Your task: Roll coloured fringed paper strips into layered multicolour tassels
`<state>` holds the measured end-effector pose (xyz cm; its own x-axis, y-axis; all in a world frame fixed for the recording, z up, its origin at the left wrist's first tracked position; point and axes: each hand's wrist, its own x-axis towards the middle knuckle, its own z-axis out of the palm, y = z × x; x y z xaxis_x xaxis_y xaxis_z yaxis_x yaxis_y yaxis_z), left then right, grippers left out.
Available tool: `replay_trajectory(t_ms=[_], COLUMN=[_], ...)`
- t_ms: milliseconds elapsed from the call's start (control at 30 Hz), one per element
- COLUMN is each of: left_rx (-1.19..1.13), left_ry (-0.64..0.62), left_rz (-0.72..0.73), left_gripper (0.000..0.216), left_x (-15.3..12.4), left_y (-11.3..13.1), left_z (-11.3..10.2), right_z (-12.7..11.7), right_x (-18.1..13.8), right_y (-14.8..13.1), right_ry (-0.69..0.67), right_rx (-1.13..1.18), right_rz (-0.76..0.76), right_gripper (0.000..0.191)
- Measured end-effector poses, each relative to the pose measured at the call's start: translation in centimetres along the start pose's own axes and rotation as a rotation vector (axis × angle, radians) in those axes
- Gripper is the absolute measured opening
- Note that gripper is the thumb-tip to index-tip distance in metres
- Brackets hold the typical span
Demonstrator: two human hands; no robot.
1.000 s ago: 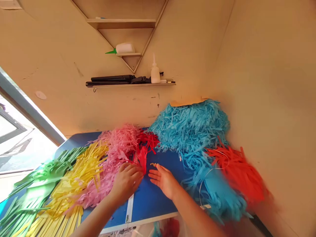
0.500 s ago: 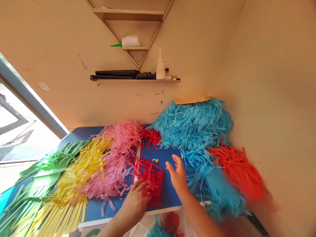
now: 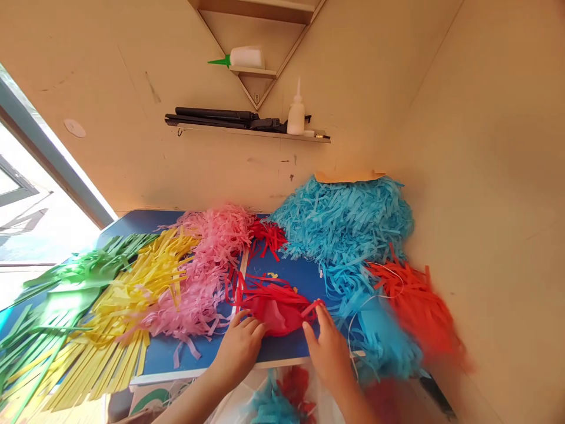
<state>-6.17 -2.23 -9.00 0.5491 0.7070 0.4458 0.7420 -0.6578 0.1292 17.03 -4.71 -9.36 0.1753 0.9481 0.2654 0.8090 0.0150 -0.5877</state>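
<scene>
A red fringed paper piece (image 3: 274, 307) lies on the blue table (image 3: 282, 348) near its front edge. My left hand (image 3: 241, 347) rests on the piece's left edge with fingers bent over it. My right hand (image 3: 329, 347) pinches the right end of the same red piece between thumb and fingers. Pink fringed paper (image 3: 207, 265) lies just left of the hands, and a big heap of light blue fringe (image 3: 348, 229) rises to the right.
Yellow fringe (image 3: 128, 306) and green fringe (image 3: 57, 300) cover the table's left side. Orange-red fringe (image 3: 419, 306) lies at the right by the wall. A wall shelf (image 3: 265, 133) holds a white glue bottle (image 3: 295, 113) and black tools. Paper scraps show below the table edge.
My left hand pulled a red fringed piece out from the pile toward the front edge. My right hand moved in and took hold of its right end. The view tilted downward.
</scene>
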Motion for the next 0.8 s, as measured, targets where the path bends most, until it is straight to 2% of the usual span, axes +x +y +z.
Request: replay_trajectory(t_ms=[100, 167, 233, 333, 400, 467, 533, 600, 667, 733, 767, 800], left_rx=[-0.011, -0.024, -0.029, -0.048, -0.065, -0.067, -0.061, -0.059, -0.066, -0.082, -0.095, -0.112], left_ry=[0.016, 0.023, 0.021, 0.031, 0.042, 0.044, 0.032, 0.014, -0.006, -0.014, -0.015, -0.015], left_rz=[0.005, 0.006, 0.012, 0.015, 0.014, 0.014, 0.004, -0.007, -0.011, -0.016, -0.025, -0.039], left_gripper=[0.024, 0.024, 0.025, 0.023, 0.022, 0.022, 0.022, 0.023, 0.024, 0.025, 0.025, 0.025], left_x=[-0.2, -0.2, -0.3, -0.3, -0.3, -0.3, -0.2, -0.2, -0.1, 0.0, 0.1, 0.3], left_y=[-0.2, -0.1, 0.0, 0.2, 0.3, 0.3, 0.3, 0.2, 0.1, -0.2, -0.4, -0.7], left_z=[0.5, 0.6, 0.6, 0.5, 0.5, 0.4, 0.1, -0.2, -0.4, -0.5, -0.6, -0.7], right_z=[-1.9, -2.4, -1.7, 0.8, 2.5, 3.5, 3.3, 1.9, 0.0, -1.9, -2.5, -2.9], right_x=[0.6, 0.5, 0.2, 0.2, 1.0, 2.7, 5.1, 7.3, 8.6, 8.5, 7.9, 7.0], right_y=[-0.3, -1.5, -3.0, -4.8, -5.4, -5.1, -4.2, -2.8, -1.5, -0.9, -0.9, -1.0], right_ry=[0.19, 0.229, 0.06, -0.28, -0.372, -0.387, -0.342, -0.26, -0.115, 0.083, 0.148, 0.142], right_rx=[0.102, 0.158, 0.157, 0.048, -0.021, -0.086, -0.163, -0.24, -0.304, -0.329, -0.312, -0.274], right_rz=[0.066, 0.021, -0.144, -0.324, -0.332, -0.315, -0.267, -0.166, -0.035, 0.046, 0.011, -0.092], right_gripper=[0.06, 0.047, 0.034, 0.032, 0.036, 0.042, 0.048, 0.049, 0.048, 0.045, 0.043, 0.041])
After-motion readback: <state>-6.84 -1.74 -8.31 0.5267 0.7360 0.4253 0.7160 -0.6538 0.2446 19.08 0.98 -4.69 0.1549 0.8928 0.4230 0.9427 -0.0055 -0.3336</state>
